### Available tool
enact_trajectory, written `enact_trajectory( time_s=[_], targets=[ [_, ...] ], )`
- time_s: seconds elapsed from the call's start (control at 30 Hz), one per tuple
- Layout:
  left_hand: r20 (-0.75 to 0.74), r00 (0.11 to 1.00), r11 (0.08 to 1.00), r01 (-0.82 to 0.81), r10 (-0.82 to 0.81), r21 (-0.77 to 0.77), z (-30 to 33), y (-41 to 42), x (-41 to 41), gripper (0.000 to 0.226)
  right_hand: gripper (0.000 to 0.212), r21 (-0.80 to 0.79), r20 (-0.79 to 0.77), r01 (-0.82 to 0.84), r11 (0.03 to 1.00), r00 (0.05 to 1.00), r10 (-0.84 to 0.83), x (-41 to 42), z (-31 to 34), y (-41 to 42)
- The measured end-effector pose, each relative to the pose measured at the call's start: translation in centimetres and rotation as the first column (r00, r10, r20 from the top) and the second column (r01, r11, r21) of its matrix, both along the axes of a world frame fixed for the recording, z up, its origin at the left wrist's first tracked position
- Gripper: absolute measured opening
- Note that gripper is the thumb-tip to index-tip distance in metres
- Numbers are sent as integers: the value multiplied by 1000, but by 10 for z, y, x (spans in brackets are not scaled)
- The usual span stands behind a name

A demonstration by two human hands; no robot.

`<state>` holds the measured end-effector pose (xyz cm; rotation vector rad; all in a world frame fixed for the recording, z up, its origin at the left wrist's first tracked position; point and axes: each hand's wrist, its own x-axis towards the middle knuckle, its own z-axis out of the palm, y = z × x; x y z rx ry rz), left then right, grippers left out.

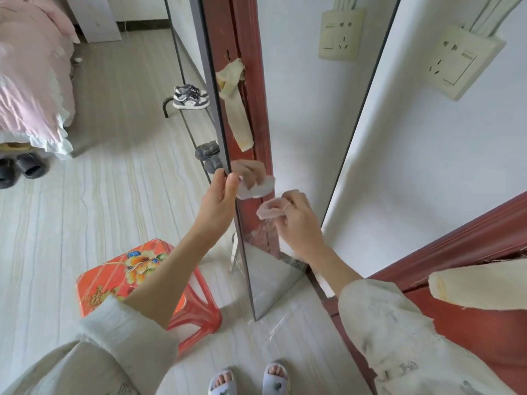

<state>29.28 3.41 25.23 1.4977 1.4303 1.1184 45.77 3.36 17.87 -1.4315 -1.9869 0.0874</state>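
Low on the glass of the tall, dark-framed rectangular standing mirror [299,129], wiping with a crumpled pale pink cloth [266,210], bunched in the curled fingers of the right hand [298,223] and pressed to the pane just above a streaky, smeared patch [263,233]. Bracing meanwhile with the left hand [219,199], fingers and thumb pinched round the frame's left edge. To do this well, by the look of it: keep that brace firm so as to stop the mirror rocking or sliding on the pale striped floor [114,195]; flatten the wad for wider contact; work downward in overlapping strokes through the smear toward the bottom corner; press evenly rather than hard; turn to a fresh face of the cloth once soiled. Mind the orange-red plastic stool with the flower-printed top [125,269] near the left elbow, and keep both feet back from the foot of the frame.
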Motion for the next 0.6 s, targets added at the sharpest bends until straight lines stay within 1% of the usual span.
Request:
enact_trajectory(
  time_s=[0.1,0.17,0.23,0.27,0.33,0.4,0.43,0.5,0.53,0.57,0.6],
  targets=[
    [8,999,999,-32,32,-32,-3,2,2,31,27,153,-138,120,981,985,-99,0,36,23],
    [7,999,999,-38,38,-30,-6,3,3,31,28,227,-201,163,960,973,-117,-7,49,38],
    [11,998,998,-61,62,-28,-8,4,4,30,24,251,-254,182,951,960,-117,-18,49,43],
    [17,997,997,-80,80,-24,-10,5,5,28,22,239,-261,183,954,958,-119,-22,42,43],
    [15,993,993,-119,119,-11,-12,7,7,27,16,169,-238,149,974,965,-107,-24,18,37],
    [-11,988,988,-157,157,0,-14,8,6,28,17,52,-115,54,997,992,-47,-19,-9,30],
    [-16,986,986,-168,168,2,-15,9,6,29,19,-44,-20,-14,999,1000,13,-13,-18,27],
    [-8,984,984,-178,178,-7,-16,8,4,33,27,-286,144,-109,952,977,155,1,-25,19],
    [-14,985,985,-172,172,-13,-17,8,3,34,30,-354,170,-109,929,969,178,6,-24,16],
    [-30,985,985,-170,169,-17,-16,7,4,34,32,-352,151,-98,931,976,160,12,-19,13],
    [-45,985,986,-168,167,-23,-15,6,5,34,30,-311,105,-90,946,986,128,16,-11,12]
  ],
)
